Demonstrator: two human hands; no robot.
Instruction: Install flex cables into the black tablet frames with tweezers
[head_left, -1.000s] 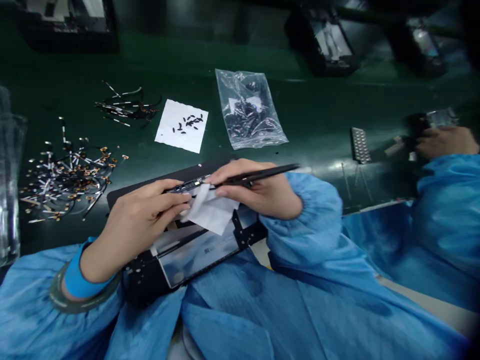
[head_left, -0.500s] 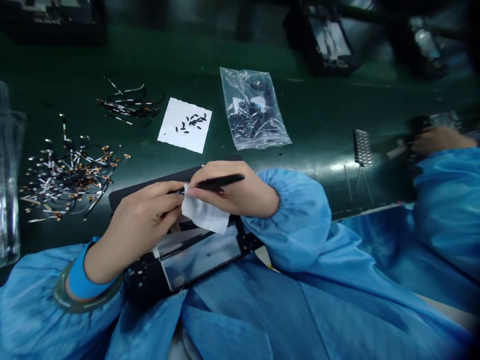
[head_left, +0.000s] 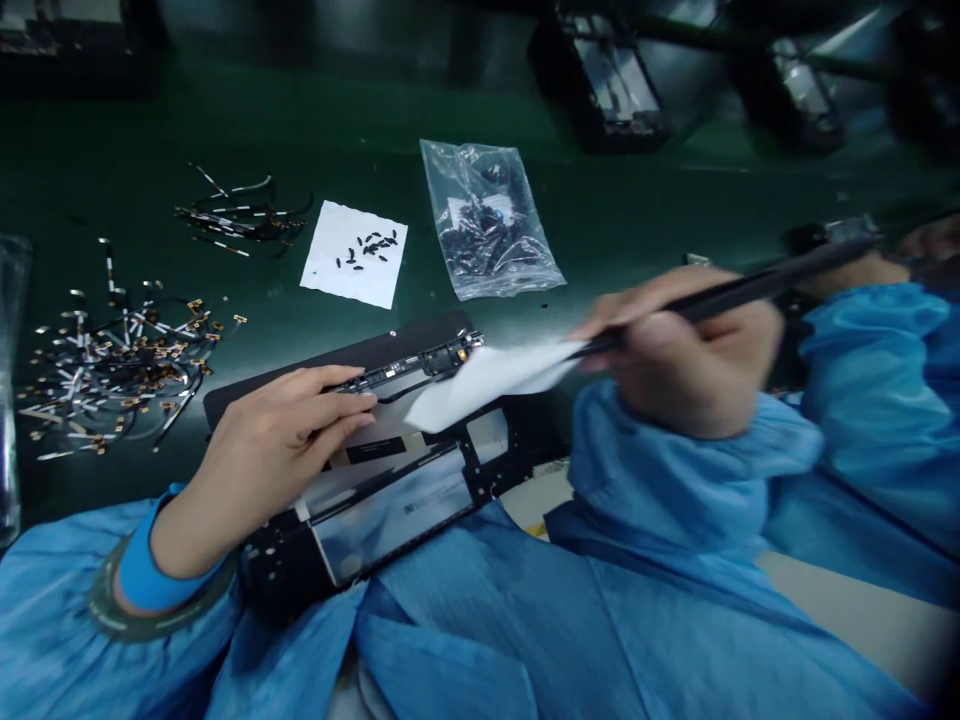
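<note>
My left hand (head_left: 274, 440) pinches the narrow black edge strip (head_left: 409, 368) of an opened electronic device (head_left: 409, 500), which has small parts and gold contacts along that strip. The device lies tilted in front of my body, with a silvery panel and a black frame showing. Out to the right, my right hand (head_left: 690, 350), blurred, is closed around black tweezers (head_left: 750, 290). A white sheet (head_left: 487, 390), paper or thin cloth, extends from the tweezer tips over the device's right part. Whether my fingers also touch the sheet, I cannot tell.
Loose black cables (head_left: 124, 360) with gold connectors lie at left, with a smaller cable bundle (head_left: 240, 215) behind. White paper (head_left: 322, 265) holds small black pieces beside a clear bag (head_left: 525, 270). Black trays (head_left: 555, 80) stand at the back. A co-worker's sleeve (head_left: 870, 370) is at right.
My right hand has moved right, away from my left hand, carrying the tweezers and white sheet. More of the device's edge strip shows. My left hand keeps its grip on the strip.
</note>
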